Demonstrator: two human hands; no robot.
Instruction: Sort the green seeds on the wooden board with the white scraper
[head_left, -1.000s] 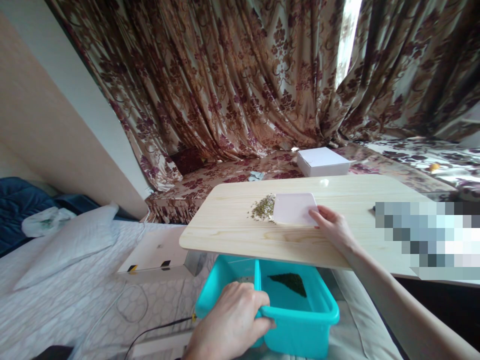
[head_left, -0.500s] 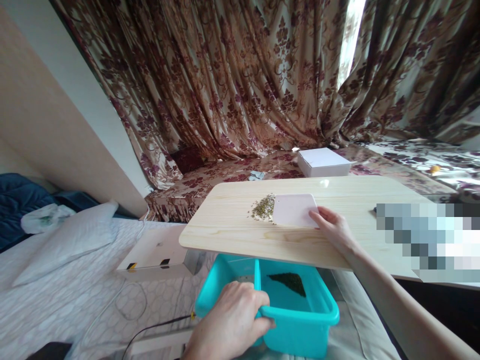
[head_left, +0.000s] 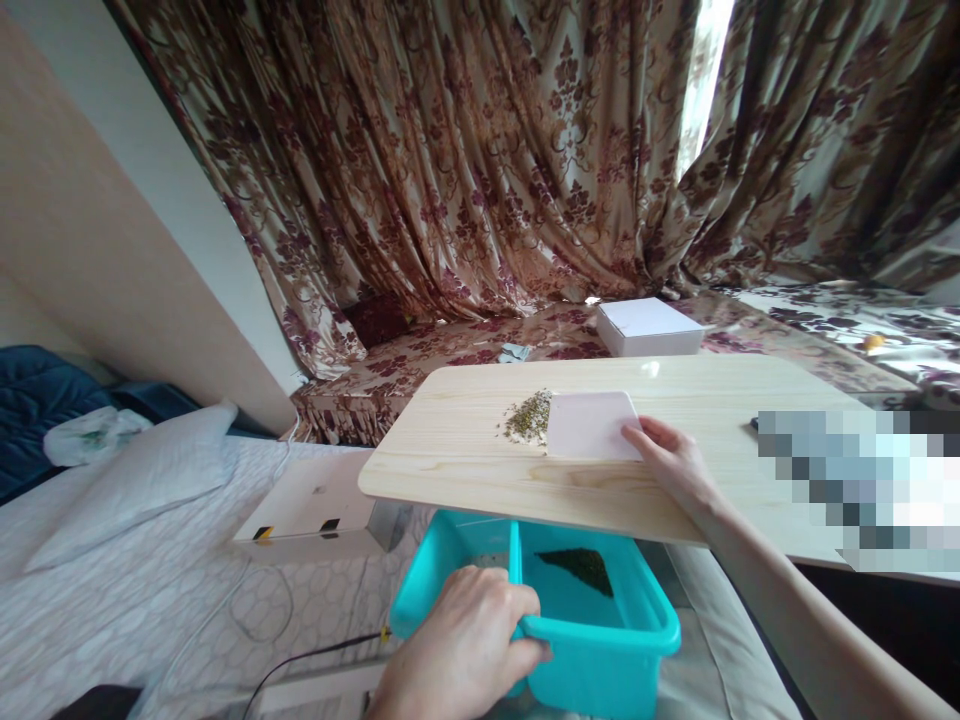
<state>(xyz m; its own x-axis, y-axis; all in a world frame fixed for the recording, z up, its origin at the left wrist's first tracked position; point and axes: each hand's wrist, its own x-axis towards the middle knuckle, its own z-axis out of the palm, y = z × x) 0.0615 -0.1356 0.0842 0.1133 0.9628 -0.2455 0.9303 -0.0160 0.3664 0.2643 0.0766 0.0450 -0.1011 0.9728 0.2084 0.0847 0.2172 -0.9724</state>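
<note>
My right hand (head_left: 670, 455) pinches the right edge of a thin white plastic sheet (head_left: 589, 424) lying on the light wooden tabletop (head_left: 450, 470). The sheet's left edge touches a small heap of greenish dried bits (head_left: 529, 418), with pale crumbs at its near side. Below the table's front edge, my left hand (head_left: 472, 630) is closed around the near rim of a turquoise two-compartment bin (head_left: 600, 660), at the divider. Dark green dried material (head_left: 581, 568) lies in the bin's right compartment. My hand partly hides the left compartment.
A white box (head_left: 651, 325) stands on the patterned couch behind the table. Another white box (head_left: 307, 500) lies on the bed (head_left: 150, 600) at left, near cables. A blurred-out patch covers the table's right end. Patterned curtains (head_left: 450, 150) hang at the back.
Almost nothing differs. The near edge of the white sheet and my right hand sit very slightly lower in the picture; my left hand stays on the bin.
</note>
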